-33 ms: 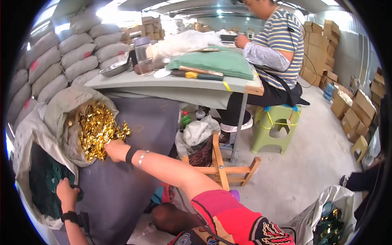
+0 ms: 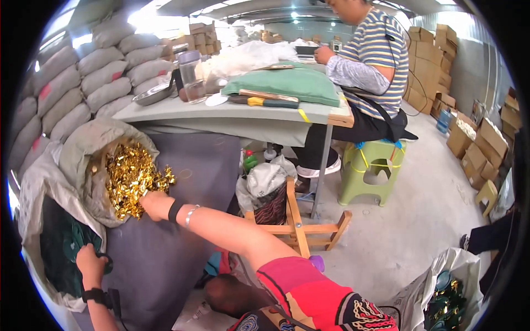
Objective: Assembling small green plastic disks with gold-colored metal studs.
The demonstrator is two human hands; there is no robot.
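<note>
Gray cloth (image 2: 149, 262) is leaving open room between left hand (image 2: 90, 263) and right hand (image 2: 157, 206); right forearm (image 2: 232, 229) is barring the way across; two sacks (image 2: 91, 135) are walling off the left; table (image 2: 265, 115) is blocking the far side; wooden stand (image 2: 298, 227) is obstructing beyond the forearm.

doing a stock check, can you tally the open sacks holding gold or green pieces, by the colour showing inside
Gold: 1, the upper left sack with gold pieces
Dark green: 1, the lower left sack with dark green pieces
Green and gold mixed: 1, the lower right sack with mixed pieces
Total: 3
</note>
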